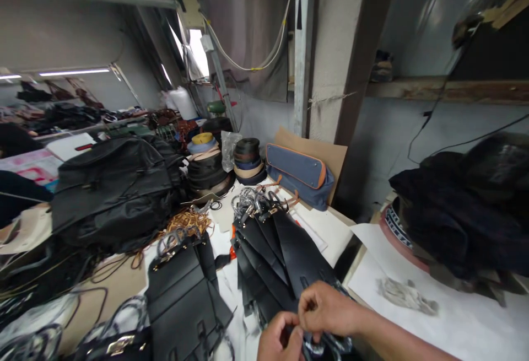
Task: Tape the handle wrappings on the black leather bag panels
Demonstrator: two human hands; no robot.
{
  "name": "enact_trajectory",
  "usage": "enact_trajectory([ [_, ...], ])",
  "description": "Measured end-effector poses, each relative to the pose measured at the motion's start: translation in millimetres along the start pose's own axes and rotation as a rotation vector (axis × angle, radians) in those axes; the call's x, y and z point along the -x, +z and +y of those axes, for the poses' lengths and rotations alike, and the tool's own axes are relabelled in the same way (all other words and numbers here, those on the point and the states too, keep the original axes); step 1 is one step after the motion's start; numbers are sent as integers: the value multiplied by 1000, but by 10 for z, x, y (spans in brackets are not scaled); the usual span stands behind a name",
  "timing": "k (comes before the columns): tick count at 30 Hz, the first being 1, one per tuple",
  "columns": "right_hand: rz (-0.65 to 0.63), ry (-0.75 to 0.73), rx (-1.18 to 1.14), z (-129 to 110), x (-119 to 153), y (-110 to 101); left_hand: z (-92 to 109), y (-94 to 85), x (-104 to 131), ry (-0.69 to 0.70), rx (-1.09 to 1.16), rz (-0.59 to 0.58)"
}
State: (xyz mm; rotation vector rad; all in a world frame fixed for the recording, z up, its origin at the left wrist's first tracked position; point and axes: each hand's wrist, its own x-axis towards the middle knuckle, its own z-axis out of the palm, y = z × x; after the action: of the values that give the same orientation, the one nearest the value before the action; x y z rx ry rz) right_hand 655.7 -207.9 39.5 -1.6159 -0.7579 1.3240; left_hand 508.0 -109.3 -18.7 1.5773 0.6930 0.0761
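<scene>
My left hand (281, 338) and my right hand (330, 310) meet at the bottom, fingertips pinched close together. What they pinch is too small or hidden to make out. Right below them are plastic-wrapped handles (326, 344). Several black leather bag pieces (295, 242) lie fanned out in front of my hands, with more plastic-wrapped handles (252, 201) and metal fittings at their far end. On the left is another stack of black leather bag pieces (182, 289). A black bag with a metal clasp (119, 344) sits at the lower left edge.
A large black bag (115, 184) fills the left side. Rolls of strap (206, 168) and a blue bag with orange trim (297, 171) stand at the back. Dark fabric (458, 217) and a pale glove (407, 295) lie on the right. A pillar (334, 47) rises behind.
</scene>
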Motion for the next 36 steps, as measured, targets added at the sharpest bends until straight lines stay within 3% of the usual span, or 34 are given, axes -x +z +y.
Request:
enact_trajectory([
  [8, -205, -34, 2, -140, -478, -626, 365, 82, -391, -29, -48, 94],
  [13, -337, 18, -69, -155, -727, -905, 504, 123, -595, -117, 24, 115],
  [17, -426, 42, -208, -119, -813, -1099, 576, 221, -781, -249, 239, 107],
  [20, -455, -28, -430, -129, -920, -1305, 607, 313, -979, -407, 496, 88],
  [22, -322, -101, -496, -113, -1121, -1466, 611, 364, -1124, -433, 586, 97],
  [25, 185, -118, -352, 2, -1660, -1710, 591, 398, -1336, -382, 587, 96],
  [27, 376, -78, -282, 123, -2087, -1853, 555, 383, -1459, -323, 515, 110],
  [31, 531, -80, -171, 313, -2738, -2016, 418, 302, -1610, -277, 443, 142],
  [36, 586, -133, -37, 327, -2967, -2046, 290, 265, -1627, -251, 440, 131],
])
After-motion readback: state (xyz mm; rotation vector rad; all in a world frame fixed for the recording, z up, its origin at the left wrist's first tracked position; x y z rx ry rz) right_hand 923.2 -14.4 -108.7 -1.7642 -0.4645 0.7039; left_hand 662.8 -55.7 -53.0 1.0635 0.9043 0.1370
